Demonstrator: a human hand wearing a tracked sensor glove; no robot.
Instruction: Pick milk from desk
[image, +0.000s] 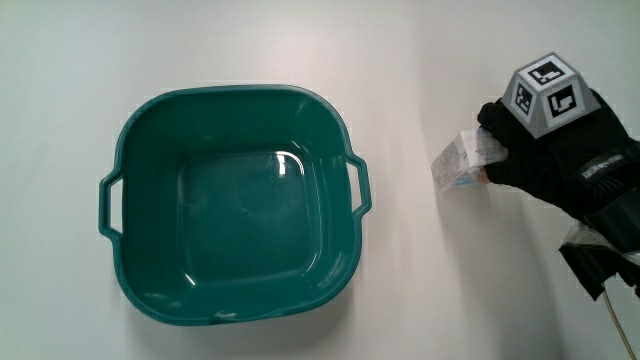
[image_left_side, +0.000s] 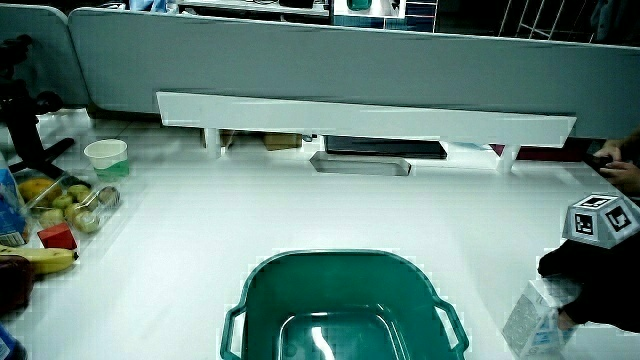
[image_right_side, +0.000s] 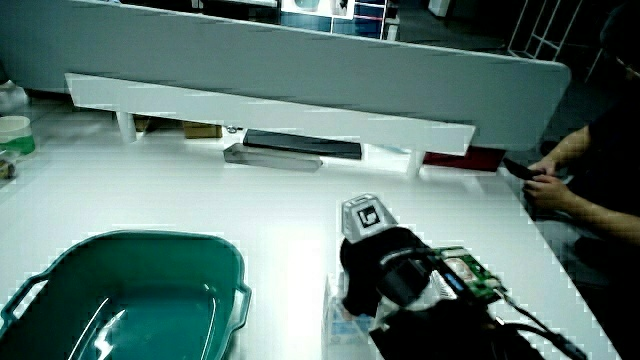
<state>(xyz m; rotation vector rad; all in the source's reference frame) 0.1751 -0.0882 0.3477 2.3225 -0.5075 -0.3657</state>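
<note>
Milk carton in my grip, beside the basin.

The milk carton (image: 458, 163) stood on the white table (image: 420, 290), my hand (image: 545, 150) curled around it; the green basin (image: 232, 203) sat nearby, apart.

Main view: overhead, close, straight down on the basin (image: 235, 205). Both side views: low, apparently near, facing the partition (image_left_side: 300, 55); all share the basin (image_right_side: 120, 290)
</note>
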